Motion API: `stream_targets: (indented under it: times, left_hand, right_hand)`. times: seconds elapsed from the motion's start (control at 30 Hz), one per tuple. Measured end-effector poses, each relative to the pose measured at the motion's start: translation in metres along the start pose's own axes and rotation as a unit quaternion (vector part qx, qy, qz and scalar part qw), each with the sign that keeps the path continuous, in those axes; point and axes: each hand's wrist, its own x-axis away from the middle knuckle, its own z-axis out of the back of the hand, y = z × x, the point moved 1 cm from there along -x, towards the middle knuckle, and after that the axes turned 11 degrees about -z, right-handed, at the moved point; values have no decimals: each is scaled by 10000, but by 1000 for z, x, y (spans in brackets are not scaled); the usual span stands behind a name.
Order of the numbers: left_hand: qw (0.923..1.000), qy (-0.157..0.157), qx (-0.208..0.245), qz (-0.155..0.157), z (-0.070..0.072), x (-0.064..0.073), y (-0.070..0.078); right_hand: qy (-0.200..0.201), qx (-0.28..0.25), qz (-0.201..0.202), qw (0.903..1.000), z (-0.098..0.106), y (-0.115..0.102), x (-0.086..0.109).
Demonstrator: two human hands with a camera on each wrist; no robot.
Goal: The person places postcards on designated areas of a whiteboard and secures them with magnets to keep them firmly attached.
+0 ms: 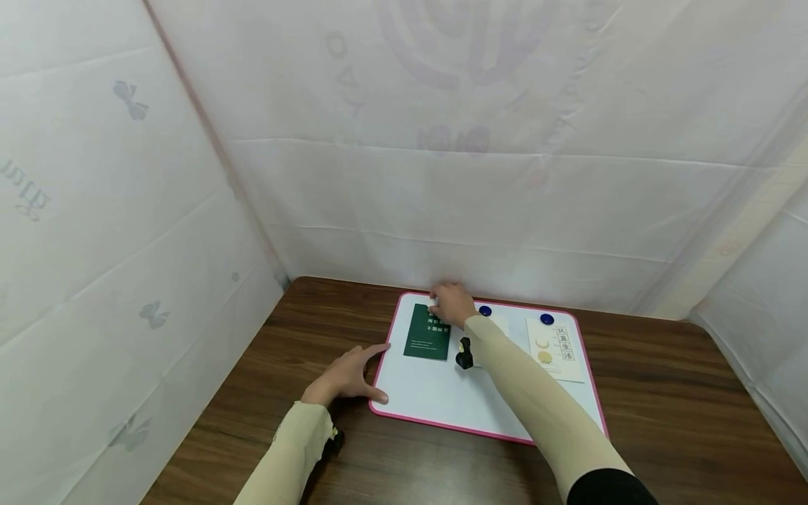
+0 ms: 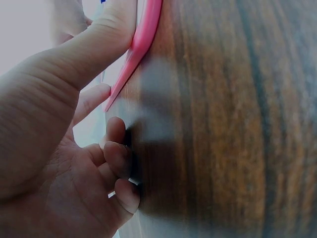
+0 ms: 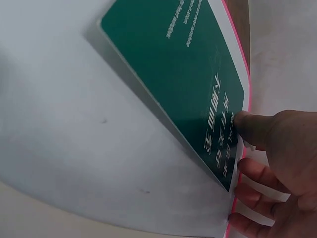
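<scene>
A whiteboard (image 1: 435,393) with a pink rim lies on the wooden table. My left hand (image 1: 346,375) is at its near left corner, thumb and index finger spread along the rim; the other fingers bend against the tabletop in the left wrist view. A dark green card (image 1: 424,340) with white lettering is on the board's left part. My right hand (image 1: 454,305) is at the card's far edge, its thumb (image 3: 252,126) on the printed face, the other fingers at the board's rim. A small whitish bit (image 3: 249,146) shows under that thumb. In the right wrist view the card's long side stands slightly off the board.
A cream card (image 1: 555,358) with a moon print is on the board's right part, a blue round magnet (image 1: 547,319) at its top. Another blue magnet (image 1: 485,310) tops a pale card (image 1: 501,322), mostly behind my right forearm. White sheeting (image 1: 404,189) rises behind the table.
</scene>
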Motion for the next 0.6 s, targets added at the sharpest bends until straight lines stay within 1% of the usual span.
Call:
stream_targets:
  times: [0.37,0.6]
  left_hand:
    - [10000,9,6,-16,-1,-1,1]
    - [10000,-23,-5,11,-3,-3,2]
  right_hand:
    - [-6,124,-75,9999,-3,4,-5]
    - [-172,119,-165,9996,-2,6,-4]
